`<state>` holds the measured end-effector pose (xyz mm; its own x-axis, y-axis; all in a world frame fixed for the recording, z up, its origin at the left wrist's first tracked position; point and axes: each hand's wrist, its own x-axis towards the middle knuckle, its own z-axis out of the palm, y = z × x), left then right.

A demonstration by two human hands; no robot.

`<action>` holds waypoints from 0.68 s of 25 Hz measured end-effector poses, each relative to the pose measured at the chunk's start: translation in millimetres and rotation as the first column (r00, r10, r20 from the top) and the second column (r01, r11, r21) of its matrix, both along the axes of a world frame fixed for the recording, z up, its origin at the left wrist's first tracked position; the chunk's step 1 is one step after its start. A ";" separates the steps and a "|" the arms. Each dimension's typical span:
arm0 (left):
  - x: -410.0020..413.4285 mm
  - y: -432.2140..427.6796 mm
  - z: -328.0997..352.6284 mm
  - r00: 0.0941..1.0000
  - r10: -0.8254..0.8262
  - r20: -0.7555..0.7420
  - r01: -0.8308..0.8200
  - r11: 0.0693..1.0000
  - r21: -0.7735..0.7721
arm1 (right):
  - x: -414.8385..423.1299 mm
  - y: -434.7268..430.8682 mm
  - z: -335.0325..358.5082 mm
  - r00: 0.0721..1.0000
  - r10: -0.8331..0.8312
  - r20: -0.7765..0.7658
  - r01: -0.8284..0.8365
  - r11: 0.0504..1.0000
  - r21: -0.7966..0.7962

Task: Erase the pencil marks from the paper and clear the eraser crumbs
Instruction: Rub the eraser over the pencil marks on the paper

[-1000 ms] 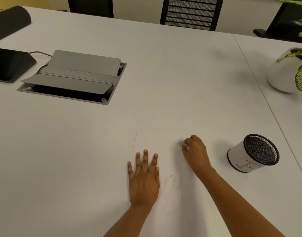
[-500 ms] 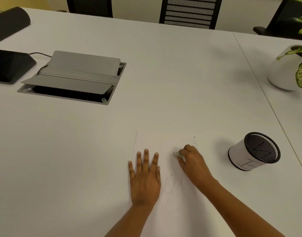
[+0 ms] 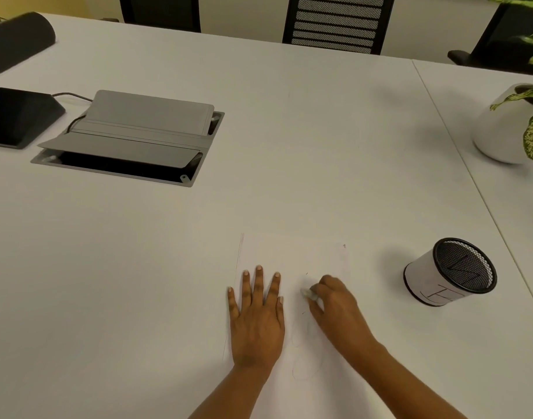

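Change: the right hand [image 3: 334,309] with the eraser [image 3: 307,294] has been drawn down the frame toward the pencil marks [image 3: 304,368].
Paper [image 3: 289,255]: lower centre, flat on the bench [image 3: 138,267]; thin, light, easily creased, best pinned flat beside the rubbing.
Left hand [image 3: 256,320]: fingers spread, pressed on the paper.
Right fingers: pinched round the eraser.
Pen cup [image 3: 449,272]: right, well apart.

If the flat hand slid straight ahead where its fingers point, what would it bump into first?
Probably nothing: the left hand points up the paper and over bare table. The grey cable box seems to lie off to the left.
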<state>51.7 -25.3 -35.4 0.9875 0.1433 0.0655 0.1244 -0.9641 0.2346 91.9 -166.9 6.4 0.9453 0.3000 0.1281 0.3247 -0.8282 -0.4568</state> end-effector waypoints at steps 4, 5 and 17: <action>0.2 0.3 1.5 1.000 -0.003 -0.006 0.003 1.000 0.001 | 11.2 -9.9 0.4 0.999 -0.026 -0.019 0.026 1.000 0.001; 0.0 0.4 1.0 1.000 -0.004 -0.004 0.004 1.000 0.000 | 21.6 -13.4 1.5 0.998 -0.063 -0.011 0.063 0.998 0.010; 0.8 -0.1 2.4 1.000 0.006 -0.025 -0.007 0.999 -0.039 | -22.1 -5.9 1.3 0.992 -0.069 -0.102 0.079 0.992 0.101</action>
<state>52.5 -25.4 -33.0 0.9879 0.1513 0.0351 0.1365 -0.9536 0.2684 69.7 -172.9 7.7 0.9740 0.2185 0.0601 0.2133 -0.7943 -0.5688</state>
